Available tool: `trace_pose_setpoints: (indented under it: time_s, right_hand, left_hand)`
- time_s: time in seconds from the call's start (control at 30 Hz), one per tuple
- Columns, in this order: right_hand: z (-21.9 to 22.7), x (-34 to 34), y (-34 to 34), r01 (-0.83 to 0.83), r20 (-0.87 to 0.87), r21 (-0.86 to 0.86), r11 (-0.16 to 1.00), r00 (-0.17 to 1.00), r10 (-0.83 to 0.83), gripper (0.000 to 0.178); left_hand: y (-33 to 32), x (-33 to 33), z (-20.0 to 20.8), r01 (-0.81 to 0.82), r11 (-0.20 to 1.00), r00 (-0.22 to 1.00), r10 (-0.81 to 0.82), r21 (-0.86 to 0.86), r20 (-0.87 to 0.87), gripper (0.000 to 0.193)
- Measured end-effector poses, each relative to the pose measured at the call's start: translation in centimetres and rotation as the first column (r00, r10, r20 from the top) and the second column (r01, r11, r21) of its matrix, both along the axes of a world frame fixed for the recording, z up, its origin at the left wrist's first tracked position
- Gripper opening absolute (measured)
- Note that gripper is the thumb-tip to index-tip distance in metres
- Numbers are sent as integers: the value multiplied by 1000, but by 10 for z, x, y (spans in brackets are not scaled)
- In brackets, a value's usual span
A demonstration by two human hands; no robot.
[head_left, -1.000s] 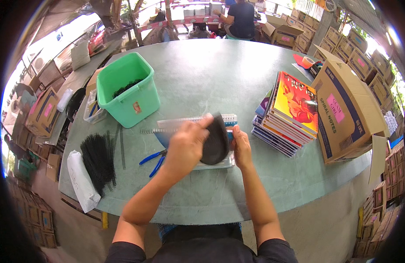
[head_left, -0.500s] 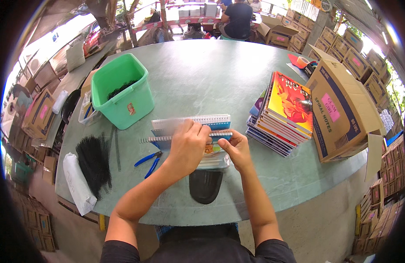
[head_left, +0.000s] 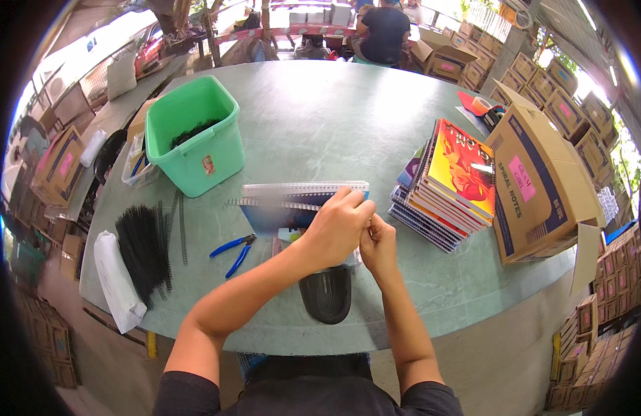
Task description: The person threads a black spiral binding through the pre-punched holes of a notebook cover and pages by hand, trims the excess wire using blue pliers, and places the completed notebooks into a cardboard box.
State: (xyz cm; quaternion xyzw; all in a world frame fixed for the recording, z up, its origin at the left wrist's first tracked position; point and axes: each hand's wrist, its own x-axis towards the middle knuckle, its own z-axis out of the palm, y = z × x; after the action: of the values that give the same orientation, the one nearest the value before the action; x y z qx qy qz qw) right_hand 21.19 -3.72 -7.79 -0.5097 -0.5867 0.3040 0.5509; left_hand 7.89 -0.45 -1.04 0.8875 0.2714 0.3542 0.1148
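A blue-covered spiral notebook (head_left: 265, 217) stands on edge in front of me, its binding edge up and slightly blurred. A dark plastic coil sticks out past the left end of that edge. My left hand (head_left: 338, 227), fingers bent and pressed together, is at the notebook's right end; what its fingertips pinch is hidden. Just beside it, my right hand (head_left: 378, 244) closes on the notebook's right end. Behind stands another white-edged notebook (head_left: 306, 187). Below my hands lies a black rounded plastic piece (head_left: 326, 295). Blue-handled pliers (head_left: 236, 254) rest to the left, jaws toward the notebooks.
A green bin (head_left: 196, 156) with black coils stands far left. Loose black coils (head_left: 144, 253) and a white plastic-wrapped roll (head_left: 118, 284) lie nearer. At right are a stack of notebooks (head_left: 449, 187) and an open cardboard box (head_left: 542, 180). Someone in dark clothes (head_left: 383, 35) sits beyond the table.
My left hand has moved right along the binding edge to the notebook's right end. My right hand has turned and drawn its fingers in beside it.
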Motion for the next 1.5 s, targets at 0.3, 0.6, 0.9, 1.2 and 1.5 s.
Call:
trace_pose_setpoints:
  time_s: [0.3, 0.6, 0.9, 1.2, 1.5]
  right_hand:
    - [0, 1, 7, -67, -77, 17, 998, 995, 68, 19]
    - [9, 1, 1, -77, -113, -68, 995, 991, 69, 17]
    - [-7, 10, 7, -132, -125, -24, 991, 984, 128, 13]
    - [-7, 7, 7, -76, -228, -35, 996, 971, 66, 12]
    - [-10, 5, 6, -63, -290, 63, 996, 954, 79, 8]
  left_hand:
    - [4, -11, 3, 28, 998, 996, -23, 51, -88, 25]
    - [10, -17, 2, 104, 994, 987, -105, -14, -119, 18]
    - [4, -13, 8, 113, 982, 971, -77, 152, -227, 18]
    - [14, -27, 14, 69, 997, 981, -76, -43, -177, 28]
    - [13, -23, 15, 38, 983, 975, -76, -182, -208, 24]
